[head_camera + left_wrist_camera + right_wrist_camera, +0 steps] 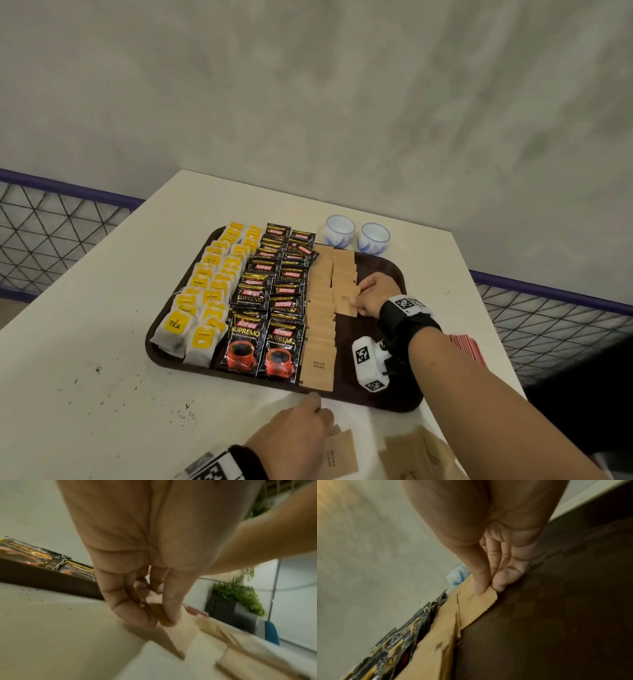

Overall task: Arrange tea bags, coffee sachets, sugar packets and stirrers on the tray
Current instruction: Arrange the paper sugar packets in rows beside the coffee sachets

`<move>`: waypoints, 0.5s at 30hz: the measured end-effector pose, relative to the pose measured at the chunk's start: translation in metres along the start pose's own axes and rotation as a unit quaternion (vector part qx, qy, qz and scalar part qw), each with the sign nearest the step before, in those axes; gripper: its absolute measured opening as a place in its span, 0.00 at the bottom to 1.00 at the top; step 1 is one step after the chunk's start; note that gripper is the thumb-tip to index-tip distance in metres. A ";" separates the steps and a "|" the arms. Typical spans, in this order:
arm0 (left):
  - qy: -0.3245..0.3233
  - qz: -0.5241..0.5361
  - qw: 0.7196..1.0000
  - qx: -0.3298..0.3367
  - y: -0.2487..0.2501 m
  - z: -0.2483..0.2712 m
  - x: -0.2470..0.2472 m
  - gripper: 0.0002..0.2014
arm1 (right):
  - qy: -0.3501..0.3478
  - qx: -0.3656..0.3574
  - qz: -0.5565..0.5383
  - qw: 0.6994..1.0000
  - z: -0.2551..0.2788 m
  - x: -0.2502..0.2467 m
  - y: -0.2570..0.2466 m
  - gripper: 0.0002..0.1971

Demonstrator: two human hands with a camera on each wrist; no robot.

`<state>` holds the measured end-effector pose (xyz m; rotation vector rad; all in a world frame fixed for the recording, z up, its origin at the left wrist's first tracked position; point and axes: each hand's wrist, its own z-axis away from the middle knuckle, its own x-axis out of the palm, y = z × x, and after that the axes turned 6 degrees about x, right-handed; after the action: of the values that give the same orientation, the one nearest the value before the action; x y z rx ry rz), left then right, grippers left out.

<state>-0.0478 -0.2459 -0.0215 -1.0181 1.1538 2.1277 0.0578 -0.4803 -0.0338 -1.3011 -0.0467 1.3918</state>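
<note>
A dark brown tray (383, 270) holds rows of yellow tea bags (205, 291), black coffee sachets (270, 294) and brown sugar packets (320, 318). My right hand (368, 296) pinches the edge of a brown sugar packet (346, 299) (481, 601) in the second sugar column on the tray; thumb and finger grip its corner in the right wrist view. My left hand (298, 435) is on the table in front of the tray and pinches a loose sugar packet (339, 455) (178, 635) between thumb and fingers.
Two blue-and-white cups (356, 234) stand behind the tray. Red stirrers (467, 347) lie on the table right of the tray, partly behind my forearm. More loose brown packets (418, 455) lie at the near table edge. Wire-mesh railing (51, 226) runs beyond the table.
</note>
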 end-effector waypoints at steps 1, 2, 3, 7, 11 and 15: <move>0.016 0.018 1.000 0.008 -0.001 0.002 -0.002 0.16 | 0.007 -0.003 0.008 1.000 -0.001 0.001 0.000 0.18; 0.036 0.042 0.998 0.015 -0.002 0.005 -0.003 0.14 | 0.015 -0.006 0.020 1.000 -0.003 0.002 0.000 0.19; 0.063 0.070 0.995 0.017 -0.003 0.008 -0.006 0.13 | 0.021 -0.007 0.028 0.999 -0.003 0.002 0.000 0.19; 0.162 0.144 0.976 0.009 -0.005 0.017 -0.016 0.06 | 0.025 -0.015 0.034 0.999 -0.002 0.000 0.001 0.18; 0.220 0.239 0.946 -0.011 -0.010 0.019 -0.026 0.05 | 0.021 -0.038 0.001 0.999 0.012 -0.008 0.001 0.17; 0.290 0.333 0.897 -0.029 -0.020 0.018 -0.031 0.04 | -0.045 -0.088 -0.021 0.995 0.061 -0.027 -0.005 0.13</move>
<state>-0.0216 -0.2228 0.0004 -1.5136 1.9621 2.4372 0.0119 -0.4596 0.0099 -1.3735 -0.2623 1.4362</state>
